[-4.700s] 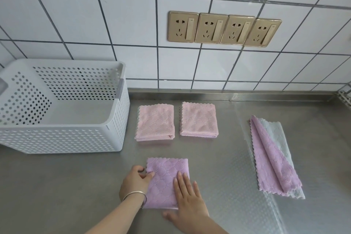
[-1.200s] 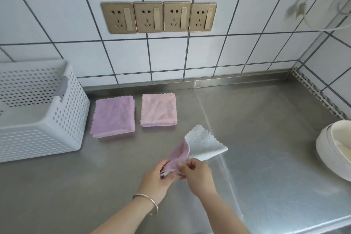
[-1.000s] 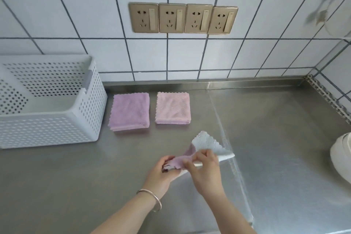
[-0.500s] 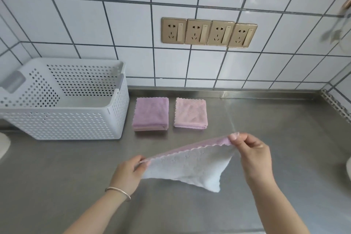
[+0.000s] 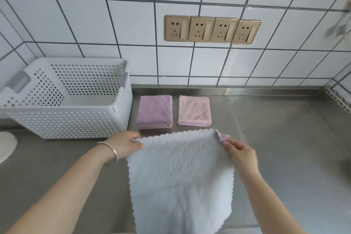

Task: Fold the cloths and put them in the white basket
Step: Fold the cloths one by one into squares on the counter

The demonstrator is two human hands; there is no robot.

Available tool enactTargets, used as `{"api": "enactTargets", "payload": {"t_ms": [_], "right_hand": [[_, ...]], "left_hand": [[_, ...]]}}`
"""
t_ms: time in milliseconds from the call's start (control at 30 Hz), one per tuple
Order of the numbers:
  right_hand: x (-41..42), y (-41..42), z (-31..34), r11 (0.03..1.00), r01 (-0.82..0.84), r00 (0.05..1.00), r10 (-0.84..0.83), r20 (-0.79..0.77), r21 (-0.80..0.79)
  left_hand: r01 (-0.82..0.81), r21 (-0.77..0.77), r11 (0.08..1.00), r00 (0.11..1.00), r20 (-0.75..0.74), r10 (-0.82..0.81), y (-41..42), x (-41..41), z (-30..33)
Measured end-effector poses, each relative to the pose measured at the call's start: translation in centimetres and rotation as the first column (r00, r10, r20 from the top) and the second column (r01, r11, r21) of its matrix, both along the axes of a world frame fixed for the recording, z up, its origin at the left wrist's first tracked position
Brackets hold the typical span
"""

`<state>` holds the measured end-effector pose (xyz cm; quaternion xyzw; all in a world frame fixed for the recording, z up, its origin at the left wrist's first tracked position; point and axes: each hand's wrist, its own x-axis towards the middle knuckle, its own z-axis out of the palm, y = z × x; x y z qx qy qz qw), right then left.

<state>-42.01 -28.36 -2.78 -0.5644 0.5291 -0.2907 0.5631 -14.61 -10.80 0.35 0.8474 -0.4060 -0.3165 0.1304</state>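
Cloth point(image 5: 180, 178) is hanging over steel surface point(image 5: 284, 148), far corners pinched by left hand point(image 5: 125, 144) and right hand point(image 5: 240, 153) fingers; tiled wall point(image 5: 114, 24) is standing behind.

Bench point(image 5: 275, 138), right side: bare steel, open passage from front edge to wall.
Bench, left front: open between white basket point(image 5: 76, 119) and near edge.
Basket mouth: unobstructed from above; interior holds nothing visible.
Rear centre: purple stack point(image 5: 154, 110) and pink stack point(image 5: 194, 109) just beside basket, narrow gap between them.
Front centre: spread white cloth point(image 5: 180, 176) blocks the approach.
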Motion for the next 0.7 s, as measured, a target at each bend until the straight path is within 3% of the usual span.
{"api": "enactTargets", "payload": {"t_ms": [200,300,433,500,567,700], "right_hand": [[0.9,-0.7,-5.5,0.975,-0.206,0.947,0.219,-0.234,0.081],[1.6,-2.0,-6.4,0.959,-0.27,0.916,0.284,-0.284,0.088],[1.7,-2.8,-7.6,0.889,-0.457,0.834,0.445,-0.326,0.043],[1.6,-2.4,-8.8,0.855,-0.519,0.793,0.491,-0.361,0.022],[1.3,-1.6,-9.8,0.841,-0.54,0.707,0.479,-0.52,0.04],[1.1,-0.3,-11.3,0.732,-0.682,0.453,0.416,-0.788,-0.006]], "left_hand": [[-0.173,-0.053,0.984,0.973,0.145,0.179,-2.7,0.3,-6.9],[-0.197,-0.093,0.976,0.944,0.251,0.214,-4.1,0.2,-7.8],[-0.219,-0.228,0.949,0.918,0.281,0.279,-5.1,-0.2,-9.4],[-0.127,-0.202,0.971,0.909,0.368,0.196,-4.6,-1.0,-11.0],[-0.038,-0.064,0.997,0.9,0.431,0.061,-3.6,-2.4,-12.3],[0.201,0.243,0.949,0.897,0.345,-0.278,-1.7,-4.7,-14.7]]}}
